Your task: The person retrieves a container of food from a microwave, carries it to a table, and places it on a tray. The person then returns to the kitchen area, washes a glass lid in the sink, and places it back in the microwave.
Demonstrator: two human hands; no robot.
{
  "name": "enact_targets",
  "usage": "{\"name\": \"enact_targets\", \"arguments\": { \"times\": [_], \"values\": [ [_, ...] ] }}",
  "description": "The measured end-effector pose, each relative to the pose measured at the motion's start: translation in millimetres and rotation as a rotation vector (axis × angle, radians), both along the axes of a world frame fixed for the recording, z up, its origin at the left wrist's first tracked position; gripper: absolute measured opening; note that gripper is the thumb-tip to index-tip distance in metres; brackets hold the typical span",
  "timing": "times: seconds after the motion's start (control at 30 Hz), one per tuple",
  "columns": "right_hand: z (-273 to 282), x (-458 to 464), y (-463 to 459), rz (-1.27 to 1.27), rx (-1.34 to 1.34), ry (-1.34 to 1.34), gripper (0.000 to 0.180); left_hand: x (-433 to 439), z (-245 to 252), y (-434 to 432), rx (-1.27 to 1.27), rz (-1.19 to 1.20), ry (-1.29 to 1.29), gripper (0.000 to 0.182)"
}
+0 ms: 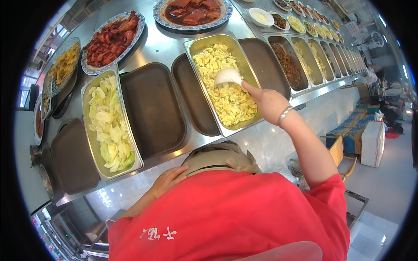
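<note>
My right hand (270,103) grips a white serving spoon (228,76), its bowl resting on the scrambled egg (225,98). The egg fills much of a deep rectangular steel pan (253,73), which sits tilted across a brown tray. My left hand (169,178) holds nothing and rests at my waist, fingertips by the tan apron (212,160). Left of the egg, beyond a brown tray (152,107), stands another steel pan (126,130) of cooked cabbage (109,124).
Behind the pans, patterned platters hold glazed meat pieces (112,40) and braised meat slabs (192,11). Rightward along the steel counter (156,49) run more food pans (289,62) and several small dishes (261,16). A wooden chair (338,153) and a white foam box (372,143) stand at right.
</note>
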State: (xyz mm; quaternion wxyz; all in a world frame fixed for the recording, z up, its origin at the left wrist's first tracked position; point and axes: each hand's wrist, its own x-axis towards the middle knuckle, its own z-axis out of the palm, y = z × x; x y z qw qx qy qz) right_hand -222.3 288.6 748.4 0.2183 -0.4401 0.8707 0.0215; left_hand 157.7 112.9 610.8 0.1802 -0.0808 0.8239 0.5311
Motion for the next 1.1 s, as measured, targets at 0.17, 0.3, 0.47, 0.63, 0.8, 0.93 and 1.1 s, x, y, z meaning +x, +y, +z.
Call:
{"name": "enact_targets", "arguments": {
  "times": [0.17, 0.3, 0.47, 0.63, 0.8, 0.93, 1.1],
  "values": [
    [14.3, -11.2, -16.2, -0.031, -0.208, 0.118, 0.057, 8.2, -9.6, -1.3, -0.04, -0.012, 0.182, 0.043],
    [-2.4, -2.1, -21.6, 0.035, 0.037, 0.086, 0.06, 6.1, -9.2, -1.4, -0.026, -0.025, 0.274, 0.042],
    [16.9, -23.7, -43.6, 0.027, -0.144, 0.115, 0.064, 1.8, 1.8, -0.3, 0.009, 0.047, -0.001, 0.045],
    [-3.5, -10.6, -62.6, 0.077, 0.076, 0.099, 0.077, 1.9, -1.4, 0.9, 0.038, 0.071, -0.04, 0.048],
    [9.3, -18.2, -64.1, 0.085, -0.008, 0.149, 0.073, 7.4, 5.8, 3.7, 0.063, 0.13, -0.102, 0.048],
    [-5.2, -16.7, -65.6, 0.066, 0.037, 0.136, 0.07, 8.8, -3.3, 1.5, 0.053, 0.095, -0.028, 0.048],
    [-7.6, -37.1, -76.3, 0.084, -0.183, 0.223, 0.066, 9.7, 2.4, 4.5, 0.048, 0.133, -0.098, 0.048]
  ]
}}
